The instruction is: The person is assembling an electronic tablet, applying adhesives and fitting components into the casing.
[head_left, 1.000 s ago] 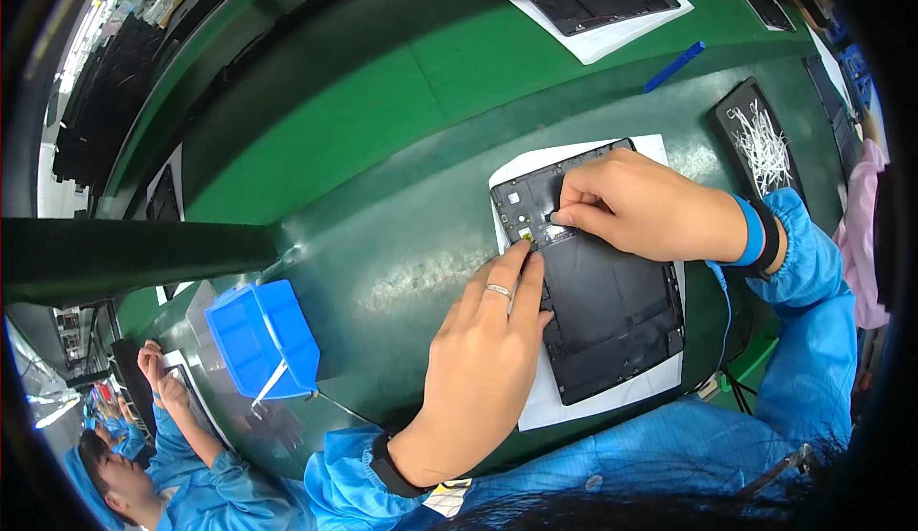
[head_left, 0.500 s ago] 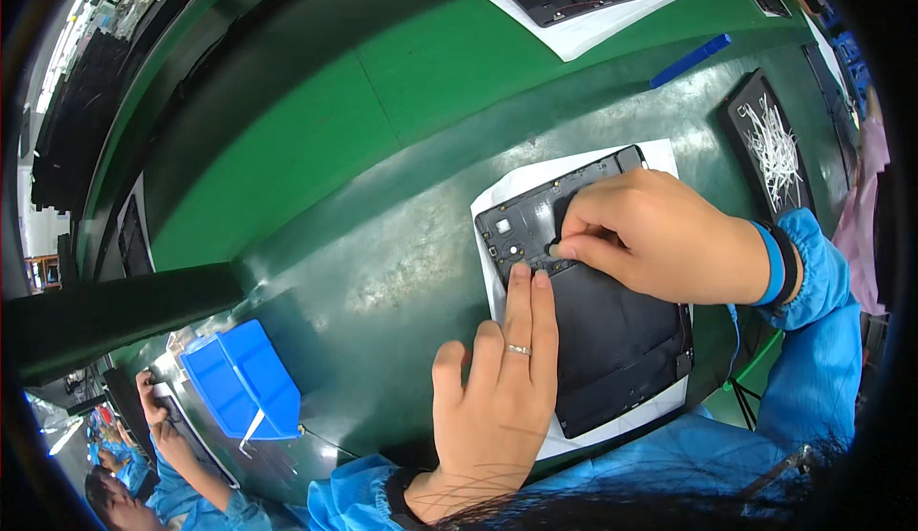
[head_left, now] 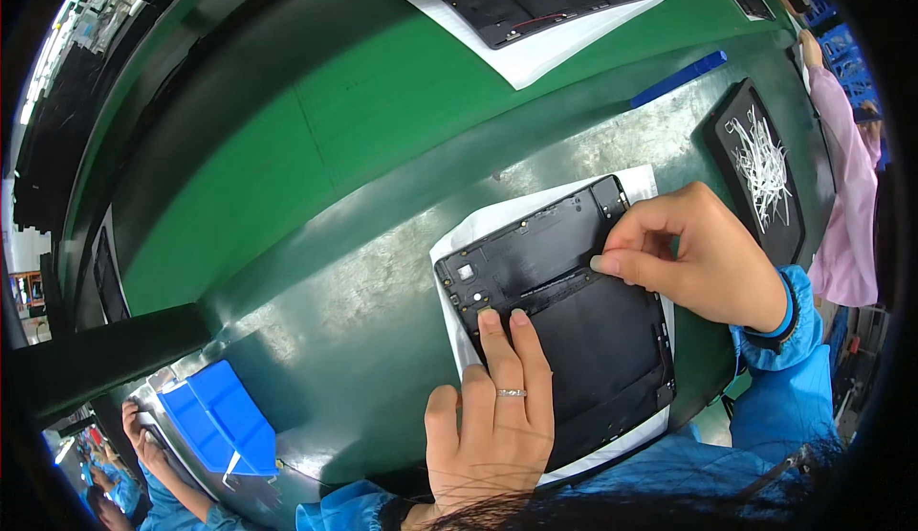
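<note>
Green surface [head_left: 373, 340] bears white paper [head_left: 639, 181] under a black panel [head_left: 602, 354], which the left hand [head_left: 492, 435] touches, fingers spread; the right hand [head_left: 703, 258] pinches together, its grip's contents impossible to tell; leftward, a blue bin [head_left: 206, 405] neighbours a co-worker [head_left: 177, 483].

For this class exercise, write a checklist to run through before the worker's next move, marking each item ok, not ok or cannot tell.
1. Left hand touching the black panel: ok, fingers extended onto it.
2. Right hand at the panel, thumb and forefinger pinched together: ok.
3. Something held in that pinch: cannot tell; it is too small or hidden.
4. Panel lying on the white sheet: ok.
5. White strips kept in the black tray: ok.
</note>
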Motion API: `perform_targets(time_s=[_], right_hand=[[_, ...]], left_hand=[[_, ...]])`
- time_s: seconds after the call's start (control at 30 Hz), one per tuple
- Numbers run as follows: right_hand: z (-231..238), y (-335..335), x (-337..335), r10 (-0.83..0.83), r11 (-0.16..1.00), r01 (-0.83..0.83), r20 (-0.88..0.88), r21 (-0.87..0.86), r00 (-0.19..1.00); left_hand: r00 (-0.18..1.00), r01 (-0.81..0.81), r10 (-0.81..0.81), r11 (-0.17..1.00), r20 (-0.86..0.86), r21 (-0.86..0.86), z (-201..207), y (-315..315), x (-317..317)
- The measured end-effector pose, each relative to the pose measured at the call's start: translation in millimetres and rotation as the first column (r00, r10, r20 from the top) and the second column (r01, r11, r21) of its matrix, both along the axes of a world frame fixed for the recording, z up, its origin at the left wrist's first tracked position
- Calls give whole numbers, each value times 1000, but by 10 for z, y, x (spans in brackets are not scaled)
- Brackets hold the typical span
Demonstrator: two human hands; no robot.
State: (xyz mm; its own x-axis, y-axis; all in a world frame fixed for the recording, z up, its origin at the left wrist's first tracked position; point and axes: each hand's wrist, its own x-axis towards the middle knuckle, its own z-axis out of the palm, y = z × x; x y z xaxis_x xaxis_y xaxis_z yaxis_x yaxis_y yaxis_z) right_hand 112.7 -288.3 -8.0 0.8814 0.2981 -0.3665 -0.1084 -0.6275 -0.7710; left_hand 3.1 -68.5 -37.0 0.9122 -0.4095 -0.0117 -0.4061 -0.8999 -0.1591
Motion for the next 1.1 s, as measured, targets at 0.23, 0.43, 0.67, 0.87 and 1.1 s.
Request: perform_targets(time_s=[0.23,0.43,0.67,0.87,1.1], right_hand=[[-66,38,0,76,995,-63,184,-77,980],[-88,58,-21,143,977,-94,259,-192,955],[-143,71,-40,132,984,-90,280,-157,951],[-136,51,-53,140,980,-88,298,-181,944],[-139,80,-65,145,977,-87,303,-197,942]], left_hand=[[1000,14,-14,998,-4,57,-63,-68,30],[999,-15,16,999,-31,35,-23,-95,48],[996,-66,67,998,-59,18,-10,-110,62],[962,-195,91,890,-259,-412,-933,55,-244],[998,-41,57,943,38,-331,-726,-16,-165]])
